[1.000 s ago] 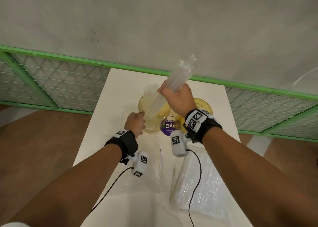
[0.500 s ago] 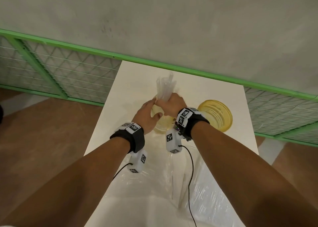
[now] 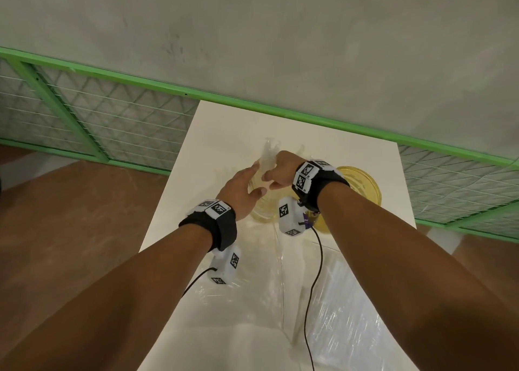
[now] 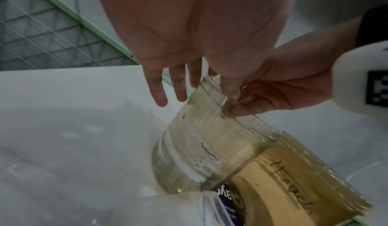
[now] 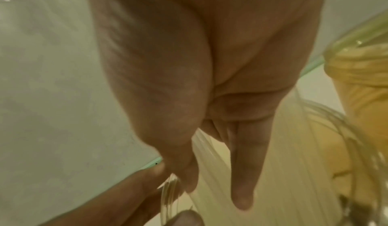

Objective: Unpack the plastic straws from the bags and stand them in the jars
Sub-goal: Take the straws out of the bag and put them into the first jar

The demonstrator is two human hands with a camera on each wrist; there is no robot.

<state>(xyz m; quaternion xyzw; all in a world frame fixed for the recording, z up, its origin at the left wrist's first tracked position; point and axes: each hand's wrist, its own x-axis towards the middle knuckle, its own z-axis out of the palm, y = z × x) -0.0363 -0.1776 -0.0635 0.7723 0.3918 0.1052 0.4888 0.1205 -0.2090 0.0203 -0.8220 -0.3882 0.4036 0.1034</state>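
Straws point(image 5: 279, 155) are standing in the clear jar point(image 4: 201, 146), showing as pale ribbed lines through its wall; their count is impossible to make out, and in the head view their tops are only a faint glassy blur above the rim. Two jars are sitting on the white table point(image 3: 213, 146): the clear one, and touching it on the right a yellow jar point(image 3: 362, 182) with handwriting on its side, partly hidden behind the right wrist. The right hand point(image 3: 283, 171) is reaching into the clear jar's mouth with fingers hanging nearly straight among the straws; whether it is pinching any is hard to tell. The left hand point(image 3: 241, 188) is spreading wide, fingers straight, just beside the rim on the left, gripping nothing. Crinkled clear bags point(image 3: 345, 314) are lying on the near end of the table, their edges cut off at the bottom, so their number is unclear. A purple label point(image 4: 228, 203) is peeking out at the jars' base.
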